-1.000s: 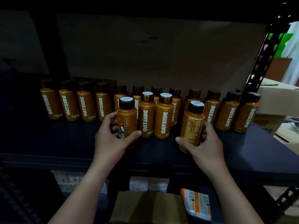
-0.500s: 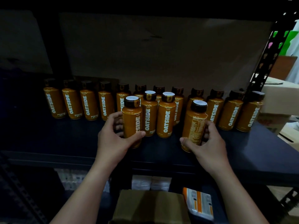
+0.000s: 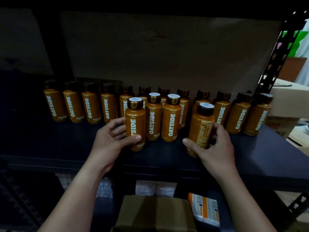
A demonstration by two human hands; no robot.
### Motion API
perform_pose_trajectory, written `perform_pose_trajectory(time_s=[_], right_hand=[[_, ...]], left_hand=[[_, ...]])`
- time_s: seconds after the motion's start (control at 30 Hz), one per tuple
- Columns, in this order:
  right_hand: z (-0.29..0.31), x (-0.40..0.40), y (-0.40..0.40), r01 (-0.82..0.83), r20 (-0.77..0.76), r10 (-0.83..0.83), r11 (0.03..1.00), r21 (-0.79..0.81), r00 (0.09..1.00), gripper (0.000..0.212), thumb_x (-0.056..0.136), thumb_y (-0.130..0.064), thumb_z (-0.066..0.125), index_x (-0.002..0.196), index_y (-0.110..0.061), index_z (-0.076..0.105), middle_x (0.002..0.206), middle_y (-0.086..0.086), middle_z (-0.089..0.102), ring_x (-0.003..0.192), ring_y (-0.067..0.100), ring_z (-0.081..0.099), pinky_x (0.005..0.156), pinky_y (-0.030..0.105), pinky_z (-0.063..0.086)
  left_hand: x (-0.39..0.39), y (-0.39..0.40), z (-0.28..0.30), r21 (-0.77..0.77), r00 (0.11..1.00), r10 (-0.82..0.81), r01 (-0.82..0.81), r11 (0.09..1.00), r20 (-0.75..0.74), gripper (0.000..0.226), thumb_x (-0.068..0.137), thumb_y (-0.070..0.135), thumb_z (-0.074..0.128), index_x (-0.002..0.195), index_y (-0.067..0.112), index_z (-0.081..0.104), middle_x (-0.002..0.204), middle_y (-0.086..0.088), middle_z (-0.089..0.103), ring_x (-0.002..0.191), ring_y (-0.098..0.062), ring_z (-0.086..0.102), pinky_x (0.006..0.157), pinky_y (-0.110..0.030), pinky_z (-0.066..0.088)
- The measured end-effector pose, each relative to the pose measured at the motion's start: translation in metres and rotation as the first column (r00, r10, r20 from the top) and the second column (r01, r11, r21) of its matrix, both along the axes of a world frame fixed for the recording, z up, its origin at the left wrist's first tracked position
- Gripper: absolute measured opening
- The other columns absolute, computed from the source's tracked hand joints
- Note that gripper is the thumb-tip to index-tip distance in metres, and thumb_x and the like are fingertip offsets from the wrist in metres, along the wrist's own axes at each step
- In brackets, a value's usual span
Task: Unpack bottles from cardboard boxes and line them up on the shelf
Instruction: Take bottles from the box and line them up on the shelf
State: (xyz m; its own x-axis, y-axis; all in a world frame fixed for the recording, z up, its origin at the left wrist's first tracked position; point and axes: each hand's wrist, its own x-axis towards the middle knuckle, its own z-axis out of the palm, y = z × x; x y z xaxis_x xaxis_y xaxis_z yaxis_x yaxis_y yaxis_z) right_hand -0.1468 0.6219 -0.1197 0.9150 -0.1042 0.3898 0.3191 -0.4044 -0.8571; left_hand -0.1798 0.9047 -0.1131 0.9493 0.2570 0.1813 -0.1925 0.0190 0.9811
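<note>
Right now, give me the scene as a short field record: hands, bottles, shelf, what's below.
left hand: left hand grips the left front bottle, OATSIDE label facing the camera
right hand: right hand grips the right front bottle, nutrition panel facing the camera
front row: two placed bottles stand between the held ones, labels forward
back row: back row of twelve bottles along the rear, dark caps
shelf: dark shelf, all bottles upright or nearly so
below: cardboard box with an orange-and-white pack beside it

Dim overall; light from right; wide-angle bend at edges; bg murky.
</note>
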Motion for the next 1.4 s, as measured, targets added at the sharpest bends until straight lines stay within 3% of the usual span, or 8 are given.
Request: perform_pose_trajectory(time_s=[0.13,0.3,0.47,0.53,0.67,0.83,1.0,1.4], right_hand=[[0.001,-0.002,0.001,0.007,0.013,-0.007,1.000,0.022,1.000,0.085,0.064,-0.040,0.092,0.135,-0.037,0.045,0.126,-0.015,0.055,0.117,0.006,0.055,0.096,0.028,0.048],[0.001,0.000,-0.002,-0.078,-0.030,0.079,0.997,0.031,0.996,0.075,0.080,-0.015,0.083,0.131,-0.047,0.038,0.112,-0.032,0.049,0.114,0.001,0.051,0.101,0.030,0.045],[0.001,-0.001,0.002,-0.028,-0.031,0.027,0.999,-0.030,0.999,0.090,0.067,-0.049,0.085,0.143,-0.042,0.037,0.140,-0.015,0.049,0.131,0.012,0.048,0.108,0.043,0.046],[0.001,-0.001,0.003,0.025,-0.004,-0.026,0.999,-0.035,1.000,0.094,0.065,-0.050,0.088,0.144,-0.037,0.038,0.143,-0.011,0.048,0.130,0.011,0.048,0.104,0.037,0.047],[-0.001,-0.002,0.002,-0.001,0.015,0.000,1.000,0.002,1.000,0.081,0.075,-0.028,0.088,0.137,-0.042,0.037,0.121,-0.023,0.049,0.108,-0.005,0.051,0.086,0.011,0.040],[-0.001,0.001,0.001,-0.198,-0.080,0.202,0.979,0.053,0.976,0.085,0.090,-0.019,0.074,0.155,-0.038,0.023,0.153,-0.011,0.041,0.137,0.005,0.041,0.110,0.029,0.038],[-0.002,0.007,0.002,-0.134,-0.061,0.130,0.989,-0.064,0.990,0.081,0.093,-0.030,0.070,0.159,-0.033,0.023,0.155,-0.010,0.035,0.139,0.008,0.037,0.116,0.046,0.041],[-0.005,0.012,0.014,-0.132,-0.041,0.128,0.984,-0.121,0.991,0.081,0.094,-0.030,0.069,0.160,-0.031,0.023,0.157,-0.008,0.041,0.139,0.010,0.046,0.114,0.042,0.044]], left_hand=[[0.000,-0.001,-0.001,0.006,1.000,0.004,-0.004,1.000,0.012,0.081,0.060,0.007,0.087,0.135,0.015,0.060,0.118,-0.001,0.076,0.113,-0.015,0.071,0.101,-0.046,0.054],[0.000,-0.002,-0.001,0.010,1.000,0.006,-0.006,1.000,0.016,0.078,0.061,0.007,0.086,0.133,0.017,0.060,0.117,-0.001,0.076,0.112,-0.015,0.071,0.101,-0.046,0.054],[0.000,-0.002,-0.001,0.021,1.000,0.006,-0.006,1.000,0.011,0.080,0.060,0.010,0.087,0.135,0.017,0.059,0.119,-0.001,0.076,0.114,-0.014,0.071,0.102,-0.047,0.054],[0.001,-0.001,-0.001,0.023,1.000,0.009,-0.010,1.000,0.009,0.080,0.060,0.010,0.088,0.135,0.018,0.059,0.119,0.000,0.075,0.114,-0.014,0.070,0.102,-0.047,0.054],[0.001,-0.001,-0.002,0.032,1.000,0.016,-0.017,0.999,0.006,0.082,0.058,0.014,0.089,0.134,0.020,0.060,0.120,0.000,0.075,0.115,-0.015,0.070,0.103,-0.048,0.053],[0.002,-0.003,-0.002,0.081,0.997,0.068,-0.070,0.994,0.025,0.084,0.059,0.020,0.089,0.137,0.023,0.059,0.126,0.002,0.071,0.119,-0.011,0.067,0.104,-0.044,0.053],[0.003,-0.009,0.000,0.167,0.988,0.142,-0.150,0.974,0.062,0.085,0.061,0.028,0.087,0.140,0.024,0.055,0.132,0.007,0.066,0.122,-0.010,0.063,0.105,-0.044,0.052],[0.012,-0.016,-0.004,0.251,0.982,0.166,-0.183,0.950,0.088,0.079,0.076,0.023,0.087,0.146,0.025,0.049,0.137,0.006,0.063,0.122,-0.007,0.062,0.102,-0.037,0.054]])
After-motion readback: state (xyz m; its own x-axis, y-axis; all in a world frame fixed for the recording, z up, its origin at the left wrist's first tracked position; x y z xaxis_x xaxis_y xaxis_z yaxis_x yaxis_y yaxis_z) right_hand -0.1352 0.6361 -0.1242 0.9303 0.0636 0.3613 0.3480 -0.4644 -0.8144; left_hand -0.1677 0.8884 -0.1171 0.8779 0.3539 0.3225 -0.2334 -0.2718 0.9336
